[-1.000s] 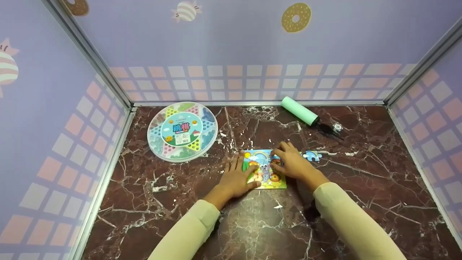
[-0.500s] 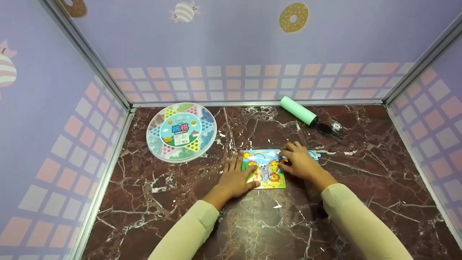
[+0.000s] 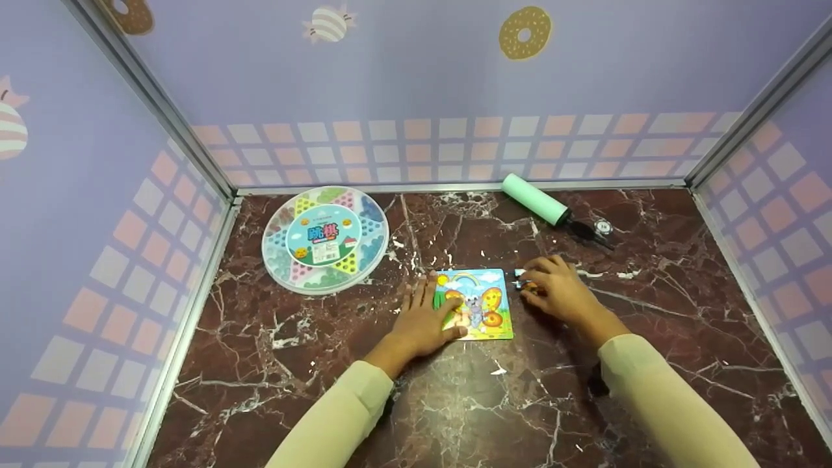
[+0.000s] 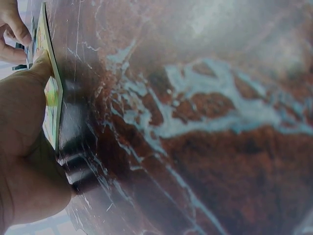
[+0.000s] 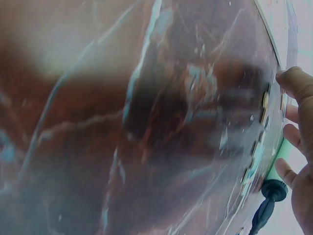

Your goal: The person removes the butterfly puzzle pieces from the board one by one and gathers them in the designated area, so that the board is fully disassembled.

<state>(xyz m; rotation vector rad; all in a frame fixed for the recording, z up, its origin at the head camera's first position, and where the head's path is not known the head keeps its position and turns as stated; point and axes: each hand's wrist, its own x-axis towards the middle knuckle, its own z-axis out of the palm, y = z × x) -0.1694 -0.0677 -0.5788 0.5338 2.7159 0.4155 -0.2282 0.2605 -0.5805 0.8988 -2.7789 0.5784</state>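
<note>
A square butterfly jigsaw puzzle lies flat on the dark marbled table. My left hand rests on its left side, fingers extended, with the thumb lying over the picture. The left wrist view shows the puzzle's edge beneath this hand. Just right of the puzzle, my right hand is bent over a small jigsaw piece with blue and orange on it, held at the fingertips and partly covered by them. More jigsaw pieces lie low by the right fingers in the right wrist view.
A round Chinese checkers set lies at the back left. Toward the back right are a light green cylinder with a black end, a black tapered part and a small round disc. Patterned walls enclose the table's back and sides.
My right hand has moved right, off the puzzle's upper right corner, with a jigsaw piece at its fingertips. That corner is now uncovered. The left hand stays put on the puzzle.
</note>
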